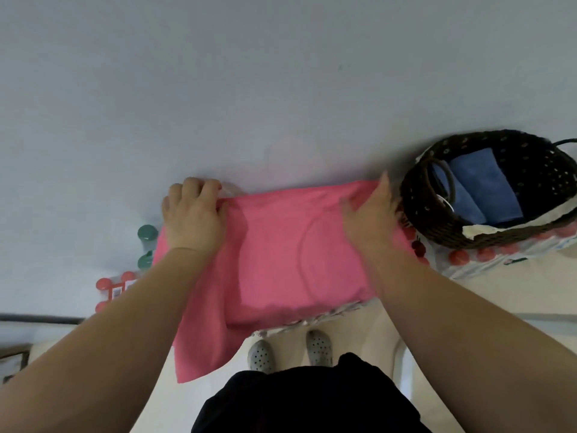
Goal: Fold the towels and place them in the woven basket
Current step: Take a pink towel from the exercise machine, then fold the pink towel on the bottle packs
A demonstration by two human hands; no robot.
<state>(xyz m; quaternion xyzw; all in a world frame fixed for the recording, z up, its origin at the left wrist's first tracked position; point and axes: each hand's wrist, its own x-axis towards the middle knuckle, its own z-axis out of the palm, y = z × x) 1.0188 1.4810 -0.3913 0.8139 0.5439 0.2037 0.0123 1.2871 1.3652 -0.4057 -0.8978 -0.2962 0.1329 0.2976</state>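
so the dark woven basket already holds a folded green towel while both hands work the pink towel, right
Not green: the head view shows a folded blue towel in the dark woven basket. The left hand and right hand work the pink towel.

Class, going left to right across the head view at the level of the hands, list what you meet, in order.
green bottle caps → left hand → pink towel → right hand → woven basket. The blue towels lie inside the basket, so they are left out.
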